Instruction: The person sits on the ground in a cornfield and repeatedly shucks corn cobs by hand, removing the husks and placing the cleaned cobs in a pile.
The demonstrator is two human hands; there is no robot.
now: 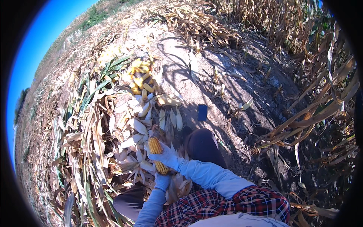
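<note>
A bare yellow ear of corn [154,145] slants up and away from my lap, its kernels exposed. My right hand [166,157], in a white glove, wraps around the middle of it. At the ear's lower end is my left hand [162,181], also gloved, closed around its base; the fingers are partly hidden. Loose dry husks [181,185] spread just right of my left hand. Beyond the ear's tip lie several corn ears still in pale husks [140,126].
Husked yellow ears [139,82] form a pile farther ahead. A dark phone-like rectangle [202,113] lies on bare soil beyond my knee [204,144]. Cut stalks [85,159] cover the left ground. Dry standing corn plants [320,110] rise at right.
</note>
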